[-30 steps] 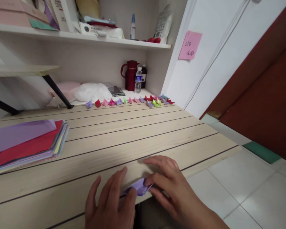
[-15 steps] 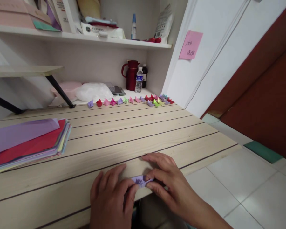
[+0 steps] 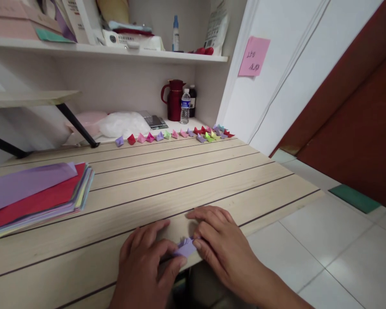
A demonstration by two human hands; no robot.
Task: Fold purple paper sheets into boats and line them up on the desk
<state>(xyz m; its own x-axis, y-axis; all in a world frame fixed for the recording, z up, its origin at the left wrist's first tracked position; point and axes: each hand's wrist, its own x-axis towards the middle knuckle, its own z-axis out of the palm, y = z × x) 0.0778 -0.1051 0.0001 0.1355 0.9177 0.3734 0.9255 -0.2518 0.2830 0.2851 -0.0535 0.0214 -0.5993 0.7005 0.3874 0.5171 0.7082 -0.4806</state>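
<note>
A small folded piece of purple paper (image 3: pixel 185 248) is held low over the table's front edge, between both hands. My left hand (image 3: pixel 148 257) pinches its left end with thumb and index finger. At the other end, the thumb and index finger of my right hand (image 3: pixel 221 249) grip the paper, and the fingertips cover that corner. The outer fingers of both hands are bent above the wooden tabletop (image 3: pixel 141 182). Along the back edge stands a row of small folded paper boats (image 3: pixel 150 137) in several colours, bunched closer together at the right.
On the left lies a stack of coloured paper sheets (image 3: pixel 48 193), red and purple on top. Behind the boats are a dark red jug (image 3: pixel 174 101), a water bottle (image 3: pixel 185 107) and a white plastic bag (image 3: pixel 124 124). A small raised shelf (image 3: pixel 28 98) stands at the back left.
The purple paper has tilted, so a smoother side faces me and its inner folds show less. Both hands still grip its ends. The view has shifted slightly.
</note>
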